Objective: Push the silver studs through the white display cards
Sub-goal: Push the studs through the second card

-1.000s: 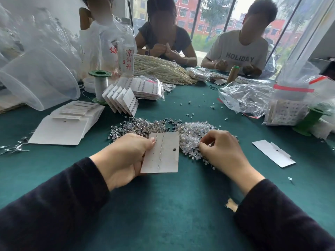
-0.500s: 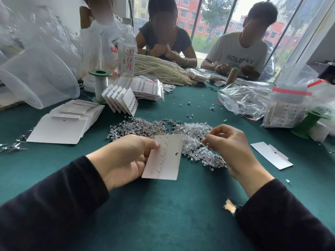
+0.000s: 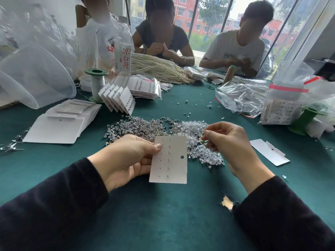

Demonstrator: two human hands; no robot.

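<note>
- Right hand (image 3: 230, 145) is rising from the studs (image 3: 137, 125) toward the card (image 3: 170, 160), fingertips pinched, contents unclear.
- Left hand (image 3: 126, 160) is pinching the card's left edge; it should be steadying it for aiming.

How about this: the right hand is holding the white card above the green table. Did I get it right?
Not quite. The left hand holds the white card above the green table; the right hand is beside the card, not touching it. The head view shows this.
</note>
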